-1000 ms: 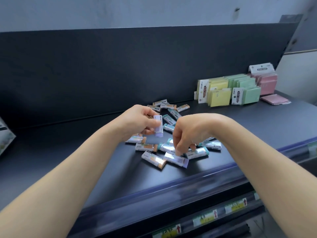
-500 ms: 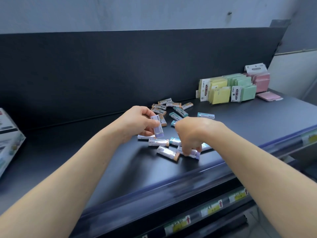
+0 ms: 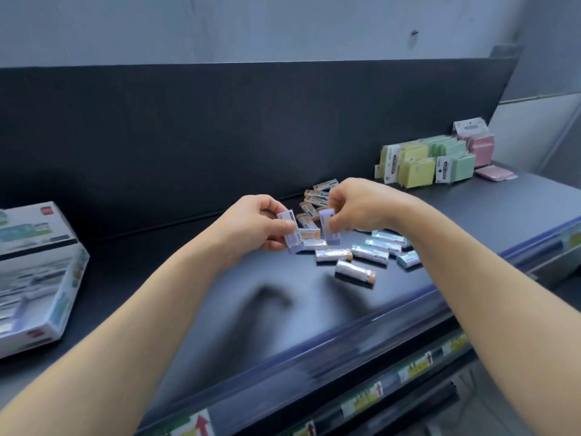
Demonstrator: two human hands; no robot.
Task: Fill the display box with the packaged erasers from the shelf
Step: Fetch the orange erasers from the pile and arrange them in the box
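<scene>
1. L hand (image 3: 254,226) gripped purple eraser (image 3: 290,232); R hand (image 3: 355,209) pinched 2nd eraser (image 3: 328,226).
2. Display box (image 3: 67,291) sat well left; loose erasers (image 3: 367,253) lay by R hand.
3. Risk: fingertip-only pinch could've slipped en route, dropping one.

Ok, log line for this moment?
left hand: grips purple eraser | right hand: pinches second purple eraser | loose erasers: on shelf | display box: far left

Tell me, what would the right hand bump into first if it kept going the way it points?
Probably the purple eraser in the left hand; the right hand, pinching another eraser, points left toward it, but depth is unclear.
</scene>
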